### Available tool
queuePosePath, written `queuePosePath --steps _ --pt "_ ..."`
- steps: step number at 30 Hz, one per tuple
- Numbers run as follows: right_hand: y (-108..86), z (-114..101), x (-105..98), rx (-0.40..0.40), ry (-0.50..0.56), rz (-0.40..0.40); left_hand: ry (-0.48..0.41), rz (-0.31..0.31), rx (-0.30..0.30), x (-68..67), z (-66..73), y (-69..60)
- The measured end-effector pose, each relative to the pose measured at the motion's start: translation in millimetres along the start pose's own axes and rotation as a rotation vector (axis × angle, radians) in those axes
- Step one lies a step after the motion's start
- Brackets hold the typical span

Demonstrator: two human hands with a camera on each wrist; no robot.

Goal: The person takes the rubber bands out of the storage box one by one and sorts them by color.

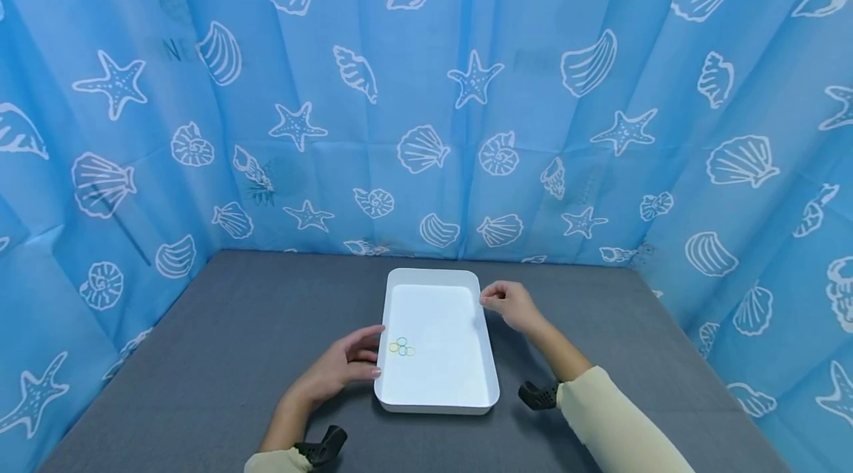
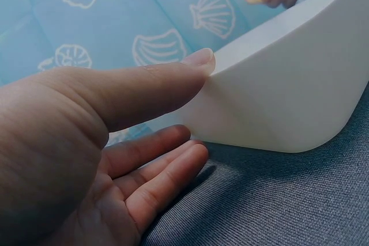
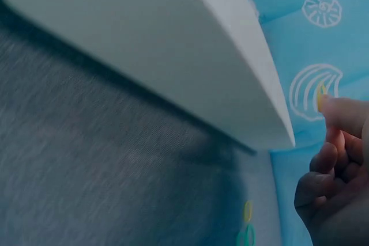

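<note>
A white rectangular tray (image 1: 440, 340) lies on the grey table. Inside it, near the left wall, are several small thin rings (image 1: 402, 347) in yellow, green and blue. My left hand (image 1: 336, 369) is at the tray's left side, with the thumb (image 2: 199, 61) touching the rim and the other fingers loosely bent outside the wall. By the far right wall, my right hand (image 1: 509, 304) pinches a small yellow ring (image 3: 322, 97) between thumb and fingertip. Part of that ring is hidden by the fingers.
In the right wrist view, a yellow ring (image 3: 248, 211) and a green ring (image 3: 246, 235) lie on the table outside the tray. A blue shell-patterned curtain (image 1: 426, 88) stands behind the grey table (image 1: 280, 310) and along both sides.
</note>
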State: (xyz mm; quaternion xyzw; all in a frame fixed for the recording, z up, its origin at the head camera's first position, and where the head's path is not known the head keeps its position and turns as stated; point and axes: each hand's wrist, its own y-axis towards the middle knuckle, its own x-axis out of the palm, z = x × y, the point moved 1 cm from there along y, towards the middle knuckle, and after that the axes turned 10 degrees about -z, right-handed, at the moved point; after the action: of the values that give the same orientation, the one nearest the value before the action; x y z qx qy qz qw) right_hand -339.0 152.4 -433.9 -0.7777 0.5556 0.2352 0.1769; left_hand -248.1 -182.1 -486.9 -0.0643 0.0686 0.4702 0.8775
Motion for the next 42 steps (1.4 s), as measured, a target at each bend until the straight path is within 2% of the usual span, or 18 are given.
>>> queuePosePath --steps 6,11,21,30,42 --pt "-5.6 13.3 -4.0 -0.015 -0.020 0.043 0.000 -0.001 0.002 -0.4 0.3 -0.8" --pt "-7.8 23.9 -5.0 0.007 -0.048 0.073 0.000 0.001 0.001 -1.1 1.7 -1.6" --pt "-15.3 41.4 -2.3 -0.012 -0.183 0.073 -0.004 -0.001 -0.008 -0.7 2.6 -2.5" --pt "-15.1 46.5 -5.4 0.019 -0.232 0.097 -0.001 0.002 -0.010 0.4 3.2 -1.6" --pt "-12.8 50.9 -9.0 0.074 -0.294 0.075 0.004 -0.007 -0.012 1.8 3.9 -2.0"
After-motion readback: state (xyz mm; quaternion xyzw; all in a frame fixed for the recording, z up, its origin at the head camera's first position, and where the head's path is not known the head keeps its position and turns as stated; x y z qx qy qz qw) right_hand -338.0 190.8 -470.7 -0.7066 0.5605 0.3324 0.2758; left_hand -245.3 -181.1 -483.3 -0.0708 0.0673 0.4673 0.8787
